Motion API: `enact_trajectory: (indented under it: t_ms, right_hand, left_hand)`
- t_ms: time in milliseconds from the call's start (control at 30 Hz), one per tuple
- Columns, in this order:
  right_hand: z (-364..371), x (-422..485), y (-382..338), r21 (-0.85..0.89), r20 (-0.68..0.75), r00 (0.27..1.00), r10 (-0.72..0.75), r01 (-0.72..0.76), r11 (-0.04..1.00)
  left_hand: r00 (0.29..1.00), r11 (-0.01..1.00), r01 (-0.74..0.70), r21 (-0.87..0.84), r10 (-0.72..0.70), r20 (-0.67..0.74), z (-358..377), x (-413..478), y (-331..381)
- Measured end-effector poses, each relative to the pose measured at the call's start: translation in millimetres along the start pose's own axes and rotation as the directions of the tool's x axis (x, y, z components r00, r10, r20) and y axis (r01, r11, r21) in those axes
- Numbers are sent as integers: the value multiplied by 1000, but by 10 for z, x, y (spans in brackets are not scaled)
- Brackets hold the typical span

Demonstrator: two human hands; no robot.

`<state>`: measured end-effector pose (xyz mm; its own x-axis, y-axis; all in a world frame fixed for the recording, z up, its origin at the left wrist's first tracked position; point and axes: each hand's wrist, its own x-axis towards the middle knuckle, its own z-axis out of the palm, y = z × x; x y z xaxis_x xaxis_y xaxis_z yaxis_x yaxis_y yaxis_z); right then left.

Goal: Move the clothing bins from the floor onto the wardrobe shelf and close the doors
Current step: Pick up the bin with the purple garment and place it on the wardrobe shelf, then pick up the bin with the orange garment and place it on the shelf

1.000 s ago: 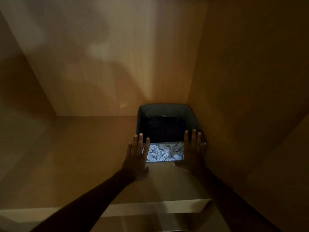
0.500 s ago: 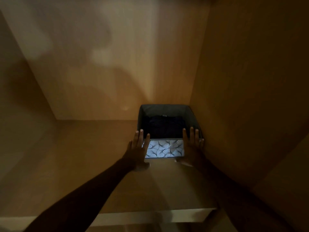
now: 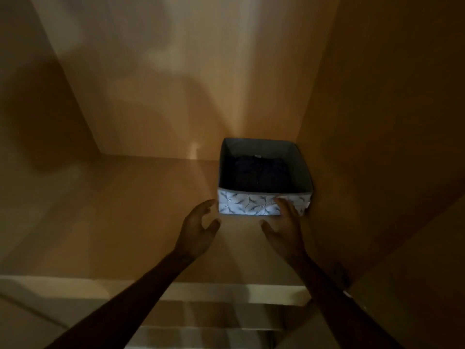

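Observation:
A fabric clothing bin [image 3: 247,204] with a white leaf-patterned front and grey inner walls sits on the wooden wardrobe shelf [image 3: 113,222], pushed into the back right corner against the right wall. Dark folded clothing [image 3: 261,173] lies inside it. My left hand [image 3: 198,229] hovers just in front of the bin's left front corner, fingers apart and curled, holding nothing. My right hand [image 3: 285,229] is in front of the bin's right front part; its fingertips overlap the patterned front, and I cannot tell whether they touch it.
The wardrobe's right side wall [image 3: 390,122] stands close beside the bin. The back panel [image 3: 176,84] rises behind. The shelf's pale front edge [image 3: 75,285] runs across the bottom. A wide stretch of shelf lies left of the bin.
The bin has slid further back on the shelf into the corner. Both hands have come off its front, drawn back a little and turned with fingers curled.

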<state>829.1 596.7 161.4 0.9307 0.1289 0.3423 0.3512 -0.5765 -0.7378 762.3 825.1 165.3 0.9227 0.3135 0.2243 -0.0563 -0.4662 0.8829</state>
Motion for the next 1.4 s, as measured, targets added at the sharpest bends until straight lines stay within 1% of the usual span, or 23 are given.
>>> enact_trajectory:
  t_ms: [33,67,100,133,200,267,367,433,533,600,667,700,733,767,833,933,967,1033,1067,1133,1233,1300,1400]
  right_hand:
    - [46,-99,-112,158,12,996,89,-90,983]
    - [133,-217,-239,287,74,982,172,-186,940]
    - [213,-313,-336,368,143,965,221,-259,893]
    - [329,-442,-420,420,218,947,235,-308,854]
    - [537,-687,-567,477,343,918,200,-353,805]
    - [827,-976,-759,470,465,874,139,-377,798]
    - [1208,-1305,-1064,438,626,778,60,-414,798]
    - [1503,-1482,-1310,429,725,688,-36,-409,805]
    - [1797,-1704,-1613,423,798,586,-141,-377,824]
    - [1965,-1906,-1832,403,857,464,-223,-336,851]
    - [2118,-2151,-1992,372,910,303,-282,-302,877]
    - [2171,-2259,-2031,363,924,236,-302,-286,887]
    - [2235,-2417,-2068,355,933,153,-325,-255,899]
    - [2274,-2545,-2086,355,935,96,-342,-228,906]
    - [2308,-2858,-2093,348,931,-43,-362,-189,918]
    - [2234,-3325,-2083,335,903,-229,-364,-157,929]
    - [2177,-3551,-2096,339,878,-313,-363,-129,932]
    - [2086,-3848,-2110,358,834,-422,-355,-76,931]
    - [1999,-4085,-2147,375,794,-499,-347,-47,926]
    - [1843,-4456,-2211,395,732,-601,-322,-11,918]
    - [1647,-4931,-2303,440,656,-691,-302,25,898]
    - [1503,-5285,-2349,484,605,-738,-299,42,874]
    - [1278,-5770,-2406,525,537,-795,-283,53,849]
  left_hand:
    - [996,993,71,-90,-75,-46,-66,-111,-13]
    - [986,980,116,-164,-134,-103,-174,-268,-54]
    - [972,966,139,-218,-175,-154,-284,-406,-79]
    - [958,952,164,-259,-216,-191,-431,-603,-121]
    - [931,932,221,-286,-290,-224,-674,-973,-167]
    - [888,908,287,-306,-372,-271,-947,-1380,-290]
    - [807,854,375,-360,-492,-327,-1292,-1899,-460]
    - [720,834,403,-377,-543,-433,-1547,-2258,-550]
    - [577,806,436,-400,-591,-564,-1813,-2754,-606]
    - [437,784,440,-438,-613,-659,-1918,-3170,-583]
    - [258,752,429,-500,-633,-730,-1905,-3616,-505]
    - [185,733,425,-532,-645,-742,-1860,-3798,-468]
    - [90,713,417,-563,-649,-756,-1769,-4030,-419]
    - [24,694,408,-593,-658,-752,-1679,-4202,-380]
    - [-114,660,369,-654,-667,-737,-1429,-4573,-274]
    - [-294,617,305,-725,-663,-688,-1009,-5040,-90]
    - [-370,613,274,-741,-644,-670,-843,-5238,8]
    - [-459,601,238,-763,-623,-634,-610,-5472,146]
    - [-528,594,209,-777,-600,-601,-467,-5648,251]
    - [-620,593,146,-792,-569,-540,-276,-5896,403]
    - [-701,605,74,-793,-534,-473,-112,-6181,561]
    - [-747,620,30,-784,-507,-429,-22,-6410,681]
    - [-793,624,-28,-781,-490,-363,107,-6790,808]
